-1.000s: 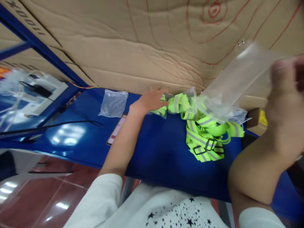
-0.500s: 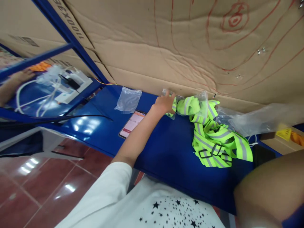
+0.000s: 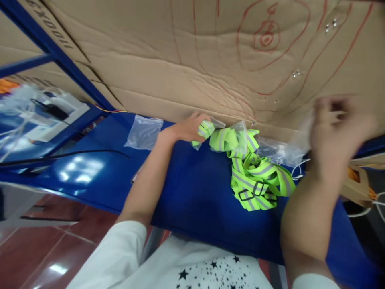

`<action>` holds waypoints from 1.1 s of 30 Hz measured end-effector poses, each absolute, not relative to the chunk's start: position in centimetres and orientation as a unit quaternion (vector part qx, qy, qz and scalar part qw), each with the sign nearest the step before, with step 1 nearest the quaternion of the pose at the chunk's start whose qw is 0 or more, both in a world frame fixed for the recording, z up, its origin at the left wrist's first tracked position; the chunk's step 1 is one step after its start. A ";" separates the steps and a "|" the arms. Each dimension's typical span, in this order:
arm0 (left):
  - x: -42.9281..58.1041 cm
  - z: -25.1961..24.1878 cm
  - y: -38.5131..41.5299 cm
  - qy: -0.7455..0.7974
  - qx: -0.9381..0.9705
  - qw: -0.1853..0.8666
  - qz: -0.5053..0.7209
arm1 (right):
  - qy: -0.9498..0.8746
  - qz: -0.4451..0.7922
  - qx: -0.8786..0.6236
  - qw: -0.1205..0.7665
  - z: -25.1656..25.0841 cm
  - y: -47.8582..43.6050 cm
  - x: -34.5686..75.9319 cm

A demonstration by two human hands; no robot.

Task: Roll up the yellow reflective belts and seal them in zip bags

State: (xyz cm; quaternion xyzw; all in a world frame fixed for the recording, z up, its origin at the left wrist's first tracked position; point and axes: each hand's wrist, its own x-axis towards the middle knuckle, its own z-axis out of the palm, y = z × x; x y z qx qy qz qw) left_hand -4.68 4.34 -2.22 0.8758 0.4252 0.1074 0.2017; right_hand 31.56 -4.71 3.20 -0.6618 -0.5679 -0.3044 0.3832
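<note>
My left hand is closed around a rolled lime-green reflective strap in a clear bag, close to the cardboard wall. Just right of it lies another bagged roll of reflective strap. Loose reflective straps with black buckles are heaped on the blue table. Raised over the table's right side, my right hand is blurred, its fingers curled. A clear plastic bag rises to that hand and appears gripped by it. The phone's edge peeks out from behind my left forearm.
An empty clear zip bag lies left of my left hand. A cardboard panel with red drawn lines stands behind the blue table. Power strips with cables are at left, an open cardboard box at right.
My right hand has risen into view at the right, and the plastic film there has lifted. The left hand still grips its bagged strap roll, now apart from the neighbouring roll. The view has shifted right.
</note>
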 end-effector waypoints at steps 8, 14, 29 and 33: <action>-2.7 1.3 -0.1 0.247 0.922 0.159 0.251 | -0.694 0.191 -0.519 0.461 1.6 -4.3 23.1; -1.5 0.9 -1.3 0.275 0.935 0.127 0.186 | -0.678 0.384 -0.472 0.413 1.0 -4.0 23.1; -1.0 -0.4 -0.1 0.309 0.914 0.255 0.067 | -0.686 0.131 -0.707 0.113 -0.6 -3.3 23.0; -0.8 0.2 -0.7 0.289 0.913 0.278 0.081 | -0.725 0.217 -0.653 0.036 0.0 -4.1 24.1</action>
